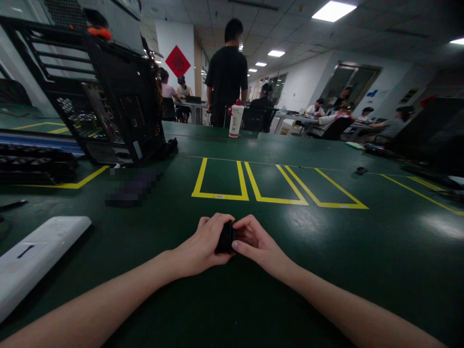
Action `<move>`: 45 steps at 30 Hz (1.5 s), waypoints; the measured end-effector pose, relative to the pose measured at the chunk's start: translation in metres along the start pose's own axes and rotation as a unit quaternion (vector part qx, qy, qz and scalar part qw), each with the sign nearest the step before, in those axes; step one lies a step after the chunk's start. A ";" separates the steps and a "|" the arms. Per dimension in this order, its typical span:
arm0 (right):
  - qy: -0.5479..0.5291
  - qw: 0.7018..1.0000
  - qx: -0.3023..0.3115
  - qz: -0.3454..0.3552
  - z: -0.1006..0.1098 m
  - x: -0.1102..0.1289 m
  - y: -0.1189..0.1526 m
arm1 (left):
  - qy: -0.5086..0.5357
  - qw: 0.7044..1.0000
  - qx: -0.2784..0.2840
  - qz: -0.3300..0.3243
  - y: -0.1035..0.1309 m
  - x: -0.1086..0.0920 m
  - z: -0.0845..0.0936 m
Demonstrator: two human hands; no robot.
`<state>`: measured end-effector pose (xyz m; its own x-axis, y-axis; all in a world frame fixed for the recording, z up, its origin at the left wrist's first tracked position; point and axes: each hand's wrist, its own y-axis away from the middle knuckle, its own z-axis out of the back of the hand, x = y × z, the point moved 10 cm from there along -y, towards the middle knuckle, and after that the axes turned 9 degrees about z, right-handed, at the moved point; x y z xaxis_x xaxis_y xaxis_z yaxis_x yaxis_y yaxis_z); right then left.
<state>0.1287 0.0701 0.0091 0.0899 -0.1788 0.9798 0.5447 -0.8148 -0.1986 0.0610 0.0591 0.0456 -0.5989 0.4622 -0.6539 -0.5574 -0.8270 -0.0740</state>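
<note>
So the small black object [225,238] is right between the palms, low over the green surface [275,304]. Left hand [208,244] has its grip wrapped round one side, right hand [259,246] pinching the other, pretty much equally near.

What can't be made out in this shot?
Head view: what the black object is, mostly hidden by left hand and right hand.
Head view: white device, partly cut off by left edge.
Head view: dark item beside computer case, pixelated.
Head view: print on cup, too small.
Head view: tape label, too small.
</note>
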 end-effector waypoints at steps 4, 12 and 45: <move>0.010 1.000 -0.013 -0.007 0.001 0.000 -0.001 | 0.006 1.000 -0.004 0.003 0.000 0.002 0.000; 0.026 0.999 0.017 0.015 -0.001 0.004 -0.001 | 0.010 1.000 0.006 0.010 0.000 0.004 -0.002; 0.045 0.998 -0.009 0.032 0.002 0.008 0.003 | -0.009 1.000 0.003 0.005 -0.002 0.004 -0.005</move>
<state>0.1329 0.0676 0.0163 0.0474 -0.2794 0.9590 0.5244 -0.8102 -0.2620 0.0624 0.0607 0.0396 -0.6147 0.4587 -0.6416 -0.5544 -0.8299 -0.0623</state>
